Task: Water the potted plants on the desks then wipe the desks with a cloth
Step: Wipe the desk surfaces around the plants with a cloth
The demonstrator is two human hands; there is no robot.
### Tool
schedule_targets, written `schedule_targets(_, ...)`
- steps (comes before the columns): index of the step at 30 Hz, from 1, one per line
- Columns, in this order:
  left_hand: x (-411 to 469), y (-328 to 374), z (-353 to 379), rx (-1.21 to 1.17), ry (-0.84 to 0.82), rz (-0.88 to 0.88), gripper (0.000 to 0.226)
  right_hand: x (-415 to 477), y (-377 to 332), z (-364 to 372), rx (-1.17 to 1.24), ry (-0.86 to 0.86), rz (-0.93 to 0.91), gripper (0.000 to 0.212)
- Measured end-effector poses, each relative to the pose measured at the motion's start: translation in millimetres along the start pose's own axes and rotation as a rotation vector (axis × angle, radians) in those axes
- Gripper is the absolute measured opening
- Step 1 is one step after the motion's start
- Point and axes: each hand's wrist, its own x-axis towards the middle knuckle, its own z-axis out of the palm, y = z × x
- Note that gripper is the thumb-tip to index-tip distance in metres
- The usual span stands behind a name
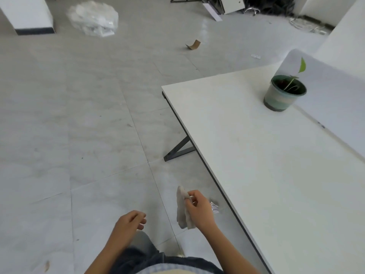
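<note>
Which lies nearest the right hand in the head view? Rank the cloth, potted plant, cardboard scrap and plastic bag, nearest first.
1. cloth: gripped in the right hand.
2. potted plant: on the desk, ahead and to the right.
3. cardboard scrap: on the floor beyond the desk.
4. plastic bag: far left on the floor.

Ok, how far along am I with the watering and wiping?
Done: watering can't be judged from the potted plant standing on the desk. In hand: the right hand pinches the cloth beside the desk, over the floor; the left hand is empty. Left: wiping the desk; the cloth isn't on it.
</note>
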Motion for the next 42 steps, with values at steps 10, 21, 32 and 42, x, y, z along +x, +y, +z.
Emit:
schedule_targets(10, 160, 94, 16, 0.103, -0.184, 0.003, 0.023, 110, -28, -41, 0.135, 0.256, 0.145, 0.007)
schedule_targets(21, 325, 279, 12, 0.226, -0.383, 0.241, 0.021, 208, -98, -55, 0.364, 0.588, 0.374, 0.012)
schedule_targets(32, 356, 327, 96, 0.531, -0.499, 0.618, 0.030, 222, -72, -160, 0.742, 1.093, 0.464, 0.014)
schedule_targets(42, 429, 384, 189, 1.008, -0.275, 0.797, 0.052, 276, 18, -294, -0.205, 0.875, 0.645, 0.038)
